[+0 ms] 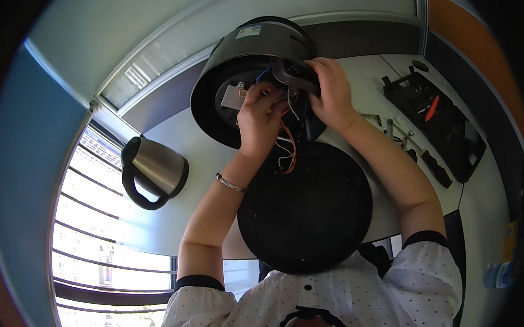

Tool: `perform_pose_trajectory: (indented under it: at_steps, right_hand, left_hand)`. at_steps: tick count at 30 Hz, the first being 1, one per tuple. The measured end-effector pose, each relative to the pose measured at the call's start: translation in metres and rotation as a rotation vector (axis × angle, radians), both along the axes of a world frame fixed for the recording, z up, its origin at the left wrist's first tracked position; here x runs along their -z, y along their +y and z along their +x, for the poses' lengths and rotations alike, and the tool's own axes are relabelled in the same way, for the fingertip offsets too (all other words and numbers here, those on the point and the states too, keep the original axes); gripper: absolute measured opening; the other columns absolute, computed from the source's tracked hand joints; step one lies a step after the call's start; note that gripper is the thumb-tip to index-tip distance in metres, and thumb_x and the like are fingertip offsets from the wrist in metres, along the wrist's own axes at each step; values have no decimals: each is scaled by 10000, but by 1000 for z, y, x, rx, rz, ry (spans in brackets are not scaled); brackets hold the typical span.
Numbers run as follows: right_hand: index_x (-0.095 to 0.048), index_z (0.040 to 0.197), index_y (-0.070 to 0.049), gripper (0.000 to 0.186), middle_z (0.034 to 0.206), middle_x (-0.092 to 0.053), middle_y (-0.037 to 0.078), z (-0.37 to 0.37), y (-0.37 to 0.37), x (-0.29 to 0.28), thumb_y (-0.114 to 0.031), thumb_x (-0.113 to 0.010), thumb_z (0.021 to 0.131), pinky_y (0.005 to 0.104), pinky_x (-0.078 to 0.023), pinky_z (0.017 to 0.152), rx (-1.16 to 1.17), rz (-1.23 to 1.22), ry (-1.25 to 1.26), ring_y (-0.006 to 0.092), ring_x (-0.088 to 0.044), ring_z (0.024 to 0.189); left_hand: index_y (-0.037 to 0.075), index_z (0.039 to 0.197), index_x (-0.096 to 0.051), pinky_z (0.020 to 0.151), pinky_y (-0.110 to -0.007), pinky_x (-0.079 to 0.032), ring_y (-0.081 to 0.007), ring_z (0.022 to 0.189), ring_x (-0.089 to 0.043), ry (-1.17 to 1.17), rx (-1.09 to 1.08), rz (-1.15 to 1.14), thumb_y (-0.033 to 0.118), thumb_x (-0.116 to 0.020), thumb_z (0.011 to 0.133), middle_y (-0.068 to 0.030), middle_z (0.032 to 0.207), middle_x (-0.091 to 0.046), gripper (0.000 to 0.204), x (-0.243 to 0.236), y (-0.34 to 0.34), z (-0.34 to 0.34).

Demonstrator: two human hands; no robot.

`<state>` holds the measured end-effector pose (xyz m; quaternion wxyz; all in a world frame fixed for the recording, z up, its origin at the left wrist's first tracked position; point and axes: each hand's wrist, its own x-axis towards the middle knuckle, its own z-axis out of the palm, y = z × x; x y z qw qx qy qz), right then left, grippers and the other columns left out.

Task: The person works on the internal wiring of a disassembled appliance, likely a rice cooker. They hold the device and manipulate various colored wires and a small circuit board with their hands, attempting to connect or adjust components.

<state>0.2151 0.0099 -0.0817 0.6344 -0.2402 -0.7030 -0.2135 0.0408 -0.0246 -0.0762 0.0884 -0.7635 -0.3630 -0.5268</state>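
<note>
Fingers (pixel 258 94) of your left hand (pixel 258 127) are bunched closely among the wires (pixel 288 142) inside the open pot (pixel 230 50); you cannot tell from here whether they pinch one. Your right hand (pixel 334 103) is at the pot's right edge, its fingers closed on the end of a dark curved piece (pixel 294 77) at the mouth. The relation that matters: the pot lies tipped on its side, its long axis running away from you and slightly right, its open end facing you, so your left hand is the nearer one to the wiring, while the right sits just beside it at the rim. A pale plate (pixel 230 97) shows inside, just left of your left fingers. Orange, red and yellow strands hang toward you, down to the upper edge of a round black cover (pixel 307 206) between the pot and your body; whether they join it is hidden. Farther out on the desk (pixel 206 167), a steel kettle (pixel 156 166) lies left, and a screwdriver (pixel 436 168) lies right, near an open black tool case (pixel 414 88) holding a red tool (pixel 432 108).
</note>
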Motion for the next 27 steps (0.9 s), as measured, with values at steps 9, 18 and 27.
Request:
perform_pose_trajectory:
  at_steps: [9, 18, 27]
  right_hand:
    - [-500, 1082, -24, 499, 1026, -542, 147, 21, 3, 12, 6, -703, 628, 402, -462, 808, -41, -49, 118, 345, -533, 953]
    - [-489, 1072, -29, 496, 1042, -513, 147, 35, -3, 19, -2, -711, 630, 396, -422, 867, -93, -120, 202, 339, -498, 967]
    - [-445, 1177, -6, 563, 1161, -524, 181, 30, 0, 26, -57, -725, 692, 405, -424, 903, -251, -158, 252, 356, -516, 1061]
  left_hand:
    - [-29, 891, -651, 650, -300, -550, -230, 771, -644, -19, 123, -91, -69, -658, 712, -100, 995, -569, 183, 0, 3, 28]
    - [-31, 884, -642, 628, -270, -504, -186, 756, -603, 72, 110, 22, -36, -688, 712, -102, 991, -568, 179, 3, 8, 36]
    - [-12, 871, -649, 642, -281, -469, -200, 782, -571, -12, 92, -21, -27, -691, 687, -91, 955, -583, 189, 9, 5, 45]
